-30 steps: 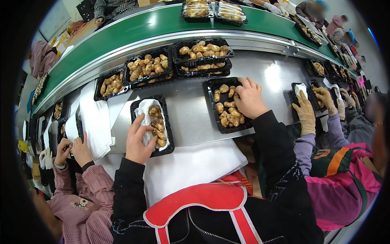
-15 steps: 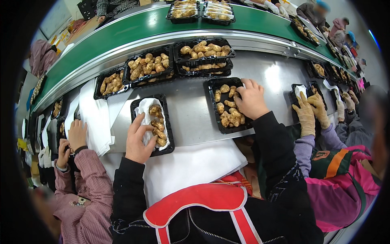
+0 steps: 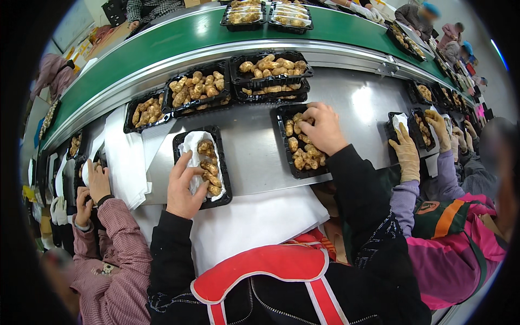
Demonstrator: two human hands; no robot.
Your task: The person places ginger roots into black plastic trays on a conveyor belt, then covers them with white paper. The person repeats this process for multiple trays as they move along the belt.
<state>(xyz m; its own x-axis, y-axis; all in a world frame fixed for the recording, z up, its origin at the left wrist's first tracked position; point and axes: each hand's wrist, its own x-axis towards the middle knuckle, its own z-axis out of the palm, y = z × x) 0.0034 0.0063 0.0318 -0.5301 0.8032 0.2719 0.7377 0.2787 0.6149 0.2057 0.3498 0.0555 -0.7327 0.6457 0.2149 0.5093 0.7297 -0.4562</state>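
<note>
Rested the left hand (image 3: 185,187) at the left edge of a black plastic tray (image 3: 227,181), with white liner paper (image 3: 189,143) inside. Had the fingers there loosely parted, thumb and forefinger beside the knobbly brown tubers (image 3: 211,176) on the paper, without a clench. Bent the right hand (image 3: 323,127) over an unlined tray (image 3: 283,132), fingers downward, just above and beside its loose tubers (image 3: 307,158); could not tell about a grip on one, because of partly hidden fingertips. Between the two sets of fingers, saw the shiny metal worktop (image 3: 254,162). Beyond the fingers, saw stacked trays (image 3: 265,84) and, farther, a green conveyor belt (image 3: 179,43). Left of the left fingers, noticed white paper sheets (image 3: 127,157); well right of the right fingers, a co-worker's gloved hand (image 3: 406,154).
</note>
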